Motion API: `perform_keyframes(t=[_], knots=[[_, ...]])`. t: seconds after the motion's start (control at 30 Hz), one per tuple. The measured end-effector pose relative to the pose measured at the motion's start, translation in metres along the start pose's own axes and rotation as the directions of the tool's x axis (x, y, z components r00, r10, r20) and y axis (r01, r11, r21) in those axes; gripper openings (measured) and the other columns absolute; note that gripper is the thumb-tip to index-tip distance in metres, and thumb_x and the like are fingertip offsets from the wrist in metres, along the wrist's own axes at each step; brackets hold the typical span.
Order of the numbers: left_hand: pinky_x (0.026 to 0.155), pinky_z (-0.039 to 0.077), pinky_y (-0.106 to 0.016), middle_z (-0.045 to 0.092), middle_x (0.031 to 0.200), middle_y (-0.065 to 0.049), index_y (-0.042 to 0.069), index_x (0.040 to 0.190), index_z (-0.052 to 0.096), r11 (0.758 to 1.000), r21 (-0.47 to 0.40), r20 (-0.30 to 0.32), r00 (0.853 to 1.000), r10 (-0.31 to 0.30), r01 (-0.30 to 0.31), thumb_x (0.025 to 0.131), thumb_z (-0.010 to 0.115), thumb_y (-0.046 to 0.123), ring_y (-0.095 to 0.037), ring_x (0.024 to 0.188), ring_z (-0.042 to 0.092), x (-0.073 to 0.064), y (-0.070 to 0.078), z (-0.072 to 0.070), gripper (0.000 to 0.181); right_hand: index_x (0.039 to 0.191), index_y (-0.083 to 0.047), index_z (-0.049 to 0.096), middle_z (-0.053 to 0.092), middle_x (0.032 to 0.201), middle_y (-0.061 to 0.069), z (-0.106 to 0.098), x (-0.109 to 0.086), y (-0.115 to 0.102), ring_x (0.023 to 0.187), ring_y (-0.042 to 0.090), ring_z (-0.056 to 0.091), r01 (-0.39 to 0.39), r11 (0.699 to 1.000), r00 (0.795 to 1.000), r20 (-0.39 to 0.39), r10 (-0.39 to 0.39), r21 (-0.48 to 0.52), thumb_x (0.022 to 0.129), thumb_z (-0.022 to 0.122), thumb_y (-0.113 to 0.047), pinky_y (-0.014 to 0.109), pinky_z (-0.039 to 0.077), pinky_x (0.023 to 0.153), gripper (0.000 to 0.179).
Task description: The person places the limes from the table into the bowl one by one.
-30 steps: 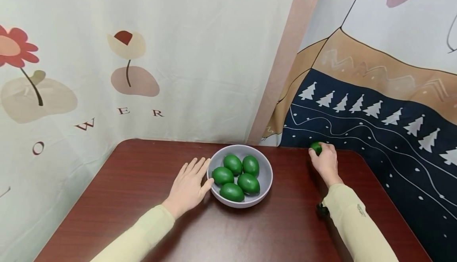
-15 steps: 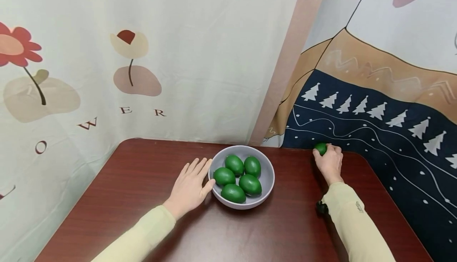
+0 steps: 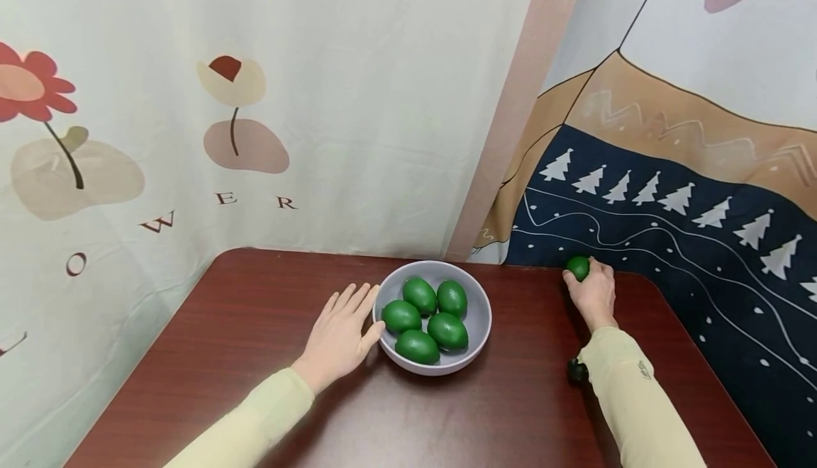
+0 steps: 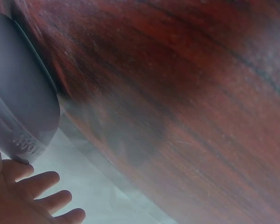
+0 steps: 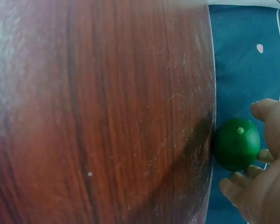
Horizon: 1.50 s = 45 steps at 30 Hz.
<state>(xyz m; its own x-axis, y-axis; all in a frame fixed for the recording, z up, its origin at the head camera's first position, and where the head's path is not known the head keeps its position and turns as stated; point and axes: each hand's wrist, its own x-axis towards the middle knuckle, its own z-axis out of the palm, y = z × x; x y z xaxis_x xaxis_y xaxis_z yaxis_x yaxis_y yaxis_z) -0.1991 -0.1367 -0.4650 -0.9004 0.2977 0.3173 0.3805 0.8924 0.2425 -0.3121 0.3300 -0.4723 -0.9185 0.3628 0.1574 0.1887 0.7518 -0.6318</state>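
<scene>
A grey bowl (image 3: 432,365) holds several green limes (image 3: 418,347). My left hand (image 3: 338,333) lies at the bowl's left side with fingers straight and spread, the thumb at the rim. In the left wrist view the fingertips (image 4: 46,182) are close under the bowl's outer wall (image 4: 25,84). Far right, my right hand (image 3: 593,292) is around a single lime (image 3: 577,267) at the table's back edge. The right wrist view has this lime (image 5: 237,144) between loosely parted thumb and fingers, with a gap at the thumb. Whether any fingertip touches it is hard to tell.
The dark red wooden table (image 3: 510,411) has rounded back corners. Behind it hangs a pale curtain (image 3: 357,135) with flower prints, and to the right a navy cloth (image 3: 638,234) printed with white trees. A small black device (image 3: 577,371) sits at the right wrist.
The right hand's grip on the lime has loosened, and more of the lime shows. That hand has drawn slightly right and back. The left hand stays by the bowl; the view has shifted slightly.
</scene>
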Motion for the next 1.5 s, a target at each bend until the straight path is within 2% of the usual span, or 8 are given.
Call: perform_keyframes(t=[0.3,0.63,0.93,1.5], knots=[[0.122,0.028,-0.058,0.051,0.155,-0.016,0.008,0.155,0.047,1.000,0.004,0.001,1.000,-0.001,0.001,0.101,0.060,0.041,-0.040,0.148,0.040,0.001,-0.002,0.001,0.064,0.149,0.009,0.039,0.040,0.149,0.035,-0.001,0.000,0.001,0.126,0.054,0.047,0.016,0.999,1.000,-0.012,-0.016,0.033,0.099,0.062,-0.022,0.065,0.042,0.105,0.063],[0.122,0.029,-0.059,0.051,0.155,-0.016,0.008,0.155,0.048,1.000,0.003,-0.006,1.000,0.005,-0.005,0.101,0.060,0.041,-0.041,0.147,0.041,0.000,-0.002,0.003,0.064,0.145,0.006,0.040,0.038,0.156,0.031,0.003,-0.002,0.003,0.128,0.053,0.047,-0.002,0.999,1.000,0.012,0.002,0.032,0.099,0.065,-0.021,0.064,0.043,0.107,0.059],[0.123,0.027,-0.057,0.050,0.156,-0.015,0.008,0.155,0.047,1.000,0.001,0.003,1.000,0.003,-0.003,0.102,0.058,0.042,-0.039,0.148,0.040,0.001,-0.002,0.003,0.064,0.142,0.007,0.041,0.047,0.141,0.035,0.005,-0.006,0.002,0.122,0.053,0.049,0.019,1.000,1.000,0.008,-0.020,0.024,0.098,0.066,-0.018,0.065,0.044,0.103,0.056],[0.123,0.026,-0.058,0.050,0.156,-0.015,0.008,0.155,0.047,1.000,-0.003,0.006,1.000,0.009,-0.009,0.102,0.057,0.042,-0.040,0.149,0.039,0.001,-0.001,0.000,0.064,0.141,0.006,0.043,0.049,0.137,0.036,0.005,-0.015,-0.001,0.117,0.052,0.050,0.083,0.996,0.996,0.045,-0.083,-0.012,0.096,0.069,-0.015,0.065,0.047,0.099,0.056]])
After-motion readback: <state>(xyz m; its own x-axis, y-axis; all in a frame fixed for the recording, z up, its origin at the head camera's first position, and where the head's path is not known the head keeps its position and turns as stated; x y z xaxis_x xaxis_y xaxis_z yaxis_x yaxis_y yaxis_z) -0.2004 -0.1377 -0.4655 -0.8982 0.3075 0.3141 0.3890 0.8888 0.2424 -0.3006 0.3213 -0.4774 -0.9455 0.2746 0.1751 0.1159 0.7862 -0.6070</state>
